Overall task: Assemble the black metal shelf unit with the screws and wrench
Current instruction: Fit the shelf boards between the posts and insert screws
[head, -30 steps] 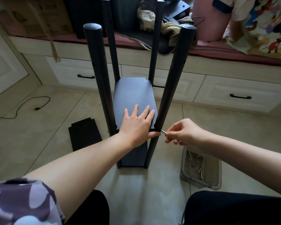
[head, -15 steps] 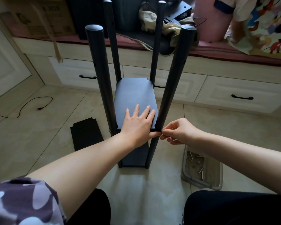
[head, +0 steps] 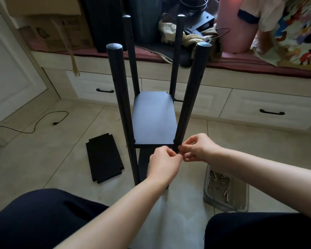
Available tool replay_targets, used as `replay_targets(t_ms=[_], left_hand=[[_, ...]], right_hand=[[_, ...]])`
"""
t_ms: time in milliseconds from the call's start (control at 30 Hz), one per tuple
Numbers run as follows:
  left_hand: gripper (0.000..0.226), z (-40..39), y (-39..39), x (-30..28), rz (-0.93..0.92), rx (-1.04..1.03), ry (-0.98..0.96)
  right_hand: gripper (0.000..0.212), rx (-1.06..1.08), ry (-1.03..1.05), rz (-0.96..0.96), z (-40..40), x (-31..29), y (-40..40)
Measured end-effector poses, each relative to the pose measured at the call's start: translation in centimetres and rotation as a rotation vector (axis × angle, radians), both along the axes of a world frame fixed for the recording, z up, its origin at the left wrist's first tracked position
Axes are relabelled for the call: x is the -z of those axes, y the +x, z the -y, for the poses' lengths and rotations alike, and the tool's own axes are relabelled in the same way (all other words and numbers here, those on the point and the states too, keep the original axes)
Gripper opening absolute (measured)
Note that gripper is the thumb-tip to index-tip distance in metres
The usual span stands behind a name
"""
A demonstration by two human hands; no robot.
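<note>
Hands [head: 180, 155] pinch at front-right post [head: 190, 97], below shelf [head: 153, 119].

**Shelf unit, half built**

The black shelf unit [head: 152, 121] stands upright in front of me — four round posts with one flat panel fitted between them, another lower down. A spare panel [head: 104, 158] lies flat on the floor to its left. My screws [head: 221, 184] lie loose in a clear tray [head: 241, 206] at right — I can't make out the wrench.
</note>
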State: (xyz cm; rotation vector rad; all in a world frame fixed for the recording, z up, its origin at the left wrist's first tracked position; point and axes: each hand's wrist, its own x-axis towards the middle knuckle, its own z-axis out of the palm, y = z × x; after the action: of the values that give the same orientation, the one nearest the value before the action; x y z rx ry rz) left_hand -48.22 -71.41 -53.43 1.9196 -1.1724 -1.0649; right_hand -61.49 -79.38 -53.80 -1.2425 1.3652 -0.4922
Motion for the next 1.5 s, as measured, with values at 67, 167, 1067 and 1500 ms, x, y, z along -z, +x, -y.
replay_targets(t_ms=[67, 167, 1067, 1500], left_hand=[[0.011, -0.1, -0.1, 1.3, -0.256, -0.100, 0.085], [0.009, 0.2, 0.1, 2.9, -0.546, -0.301, 0.151], [0.035, 3.8, 1.7, 6.9, -0.925, -0.047, -0.063], [0.038, 3.8, 1.6, 7.9, -0.936, -0.031, -0.090]], right_hand=[[0.014, 0.002, 0.033, 0.018, -0.1, -0.2, 0.0], [0.017, -0.007, 0.057, 0.043, -0.3, -0.7, -0.2], [0.010, -0.064, -0.201, -0.106, -0.3, 0.0, -1.1], [0.008, -0.125, -0.354, -0.230, -0.5, -0.3, -1.1]])
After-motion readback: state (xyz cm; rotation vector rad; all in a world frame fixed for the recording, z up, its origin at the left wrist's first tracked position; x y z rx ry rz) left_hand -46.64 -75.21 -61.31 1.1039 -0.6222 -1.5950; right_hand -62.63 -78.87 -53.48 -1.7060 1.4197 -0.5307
